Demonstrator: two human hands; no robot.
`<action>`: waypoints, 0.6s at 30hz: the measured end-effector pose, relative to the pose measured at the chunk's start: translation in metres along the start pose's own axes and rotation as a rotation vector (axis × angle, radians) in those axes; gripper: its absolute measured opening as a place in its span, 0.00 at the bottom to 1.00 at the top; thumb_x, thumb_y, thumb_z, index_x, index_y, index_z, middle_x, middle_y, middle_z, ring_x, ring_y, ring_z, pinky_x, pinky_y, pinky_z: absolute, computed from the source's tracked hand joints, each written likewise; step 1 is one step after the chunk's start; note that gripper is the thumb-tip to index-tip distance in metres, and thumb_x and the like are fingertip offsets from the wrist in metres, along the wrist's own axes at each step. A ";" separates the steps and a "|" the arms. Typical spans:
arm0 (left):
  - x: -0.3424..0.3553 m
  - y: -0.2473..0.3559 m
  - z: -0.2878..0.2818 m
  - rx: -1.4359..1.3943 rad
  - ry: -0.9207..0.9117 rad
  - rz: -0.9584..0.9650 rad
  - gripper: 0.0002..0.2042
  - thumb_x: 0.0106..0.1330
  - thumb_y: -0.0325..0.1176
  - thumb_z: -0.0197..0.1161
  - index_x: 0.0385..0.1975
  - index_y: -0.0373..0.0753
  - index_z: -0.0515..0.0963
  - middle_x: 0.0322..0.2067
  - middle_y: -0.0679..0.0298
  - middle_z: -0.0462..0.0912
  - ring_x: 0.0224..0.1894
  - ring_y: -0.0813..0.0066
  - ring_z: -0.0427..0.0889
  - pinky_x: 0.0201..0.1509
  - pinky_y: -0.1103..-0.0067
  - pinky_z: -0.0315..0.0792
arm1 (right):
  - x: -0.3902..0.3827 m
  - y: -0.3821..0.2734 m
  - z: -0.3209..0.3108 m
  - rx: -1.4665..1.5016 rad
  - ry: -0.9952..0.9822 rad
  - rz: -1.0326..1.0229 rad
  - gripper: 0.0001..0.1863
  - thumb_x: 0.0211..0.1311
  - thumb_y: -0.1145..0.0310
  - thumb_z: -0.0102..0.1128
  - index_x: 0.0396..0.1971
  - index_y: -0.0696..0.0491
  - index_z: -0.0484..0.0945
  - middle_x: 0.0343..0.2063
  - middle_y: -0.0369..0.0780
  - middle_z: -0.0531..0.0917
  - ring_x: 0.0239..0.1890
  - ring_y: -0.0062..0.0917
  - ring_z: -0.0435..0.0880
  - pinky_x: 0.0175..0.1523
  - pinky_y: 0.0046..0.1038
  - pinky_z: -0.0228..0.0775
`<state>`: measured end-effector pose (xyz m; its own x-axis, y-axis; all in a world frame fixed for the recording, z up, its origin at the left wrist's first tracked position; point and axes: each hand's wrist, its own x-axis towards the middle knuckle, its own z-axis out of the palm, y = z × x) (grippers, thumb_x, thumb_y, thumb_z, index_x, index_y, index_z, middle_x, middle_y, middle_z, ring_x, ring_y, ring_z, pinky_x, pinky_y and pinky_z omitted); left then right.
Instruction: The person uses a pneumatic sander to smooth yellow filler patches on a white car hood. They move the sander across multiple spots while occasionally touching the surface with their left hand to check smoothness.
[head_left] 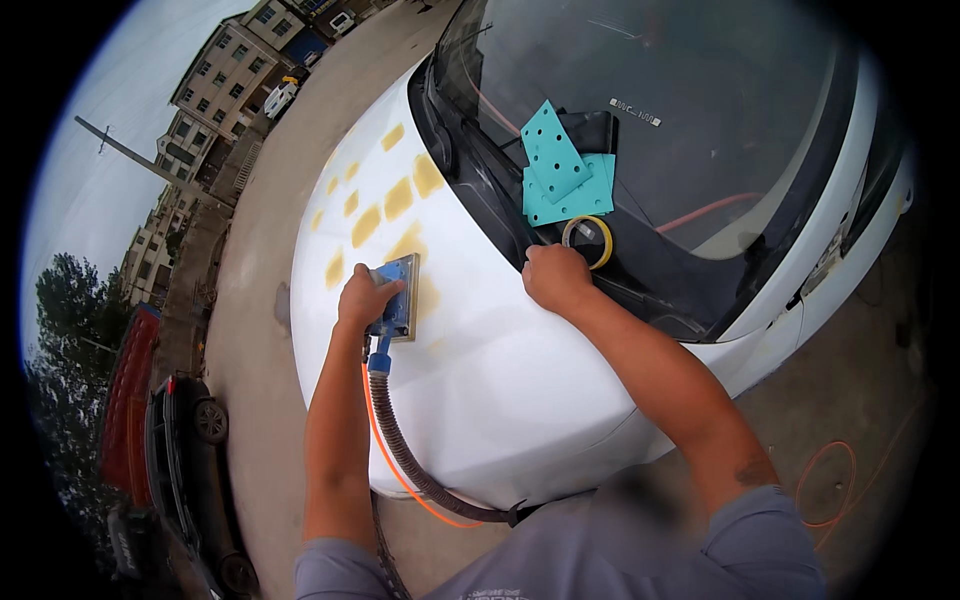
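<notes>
My left hand (362, 300) is wrapped round the body of a blue air sander (404, 298), whose square pad stands tilted against the white hood (500, 370) of a car. Pale yellow filler patches (398, 198) dot the hood ahead of the sander, and one lies partly behind it. A ribbed dust hose (397, 436) and a thin orange air line run down from the tool toward me. My right hand (557, 277) is closed at the hood's rear edge by the windshield; what its curled fingers hold, if anything, is hidden. Just beyond it lies a yellow roll of tape (603, 246).
Turquoise perforated sanding sheets (570, 190) and a black item (592, 133) rest at the windshield's base (690, 180). An orange hose (828, 485) loops on the ground at right. A dark car (195, 480) stands at left, with buildings (225, 75) farther off.
</notes>
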<state>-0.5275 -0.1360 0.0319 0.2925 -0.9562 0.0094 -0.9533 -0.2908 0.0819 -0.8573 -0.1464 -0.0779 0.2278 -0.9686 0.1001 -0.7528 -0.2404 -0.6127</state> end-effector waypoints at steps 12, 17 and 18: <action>0.005 0.002 -0.004 -0.014 -0.043 0.036 0.35 0.60 0.52 0.78 0.52 0.27 0.73 0.38 0.43 0.88 0.37 0.53 0.91 0.47 0.66 0.83 | -0.001 0.000 0.002 0.013 0.001 -0.014 0.10 0.69 0.68 0.57 0.36 0.57 0.85 0.34 0.50 0.90 0.40 0.48 0.90 0.45 0.47 0.84; -0.034 0.036 0.006 -0.015 -0.091 0.109 0.33 0.60 0.51 0.79 0.51 0.28 0.74 0.39 0.44 0.88 0.37 0.54 0.90 0.47 0.66 0.83 | -0.001 0.004 -0.009 0.020 -0.020 0.015 0.11 0.69 0.67 0.56 0.36 0.57 0.85 0.36 0.51 0.89 0.41 0.48 0.90 0.46 0.47 0.83; -0.044 0.040 0.004 -0.017 -0.091 0.134 0.33 0.60 0.51 0.79 0.51 0.29 0.74 0.39 0.44 0.88 0.37 0.54 0.90 0.47 0.66 0.82 | 0.000 0.002 -0.013 0.016 -0.032 0.006 0.11 0.69 0.67 0.56 0.36 0.57 0.85 0.36 0.51 0.89 0.41 0.48 0.90 0.46 0.48 0.83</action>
<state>-0.5786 -0.1054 0.0305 0.1543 -0.9856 -0.0691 -0.9817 -0.1608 0.1024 -0.8672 -0.1474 -0.0692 0.2431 -0.9674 0.0716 -0.7441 -0.2334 -0.6260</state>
